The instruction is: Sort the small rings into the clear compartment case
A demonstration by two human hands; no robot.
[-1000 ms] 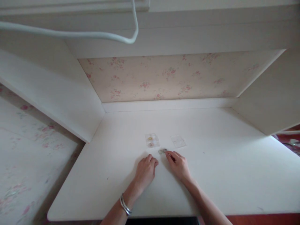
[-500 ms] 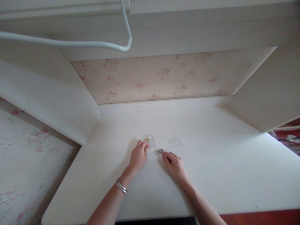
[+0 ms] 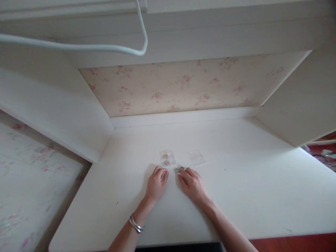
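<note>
A small clear plastic box with compartments lies on the white desk. It holds a gold-coloured ring-like piece and, nearer me, a small pinkish ring-like piece. My left hand is just in front of the box, its fingers curled and the tips drawn to the thumb; whatever may be between them is hidden. Beside it, my right hand has thumb and forefinger apart. Its forefinger reaches a little group of silvery ring-like pieces, partly covered by the fingers.
A clear flat lid lies right of the box. White side panels and a low back ledge bound the desk. Overhead hangs a white cable. At the near edge is a dark object.
My left hand has drawn back from the box toward me, uncovering the pinkish piece in it. The right thumb and forefinger have parted and shifted left over the silvery pieces.
</note>
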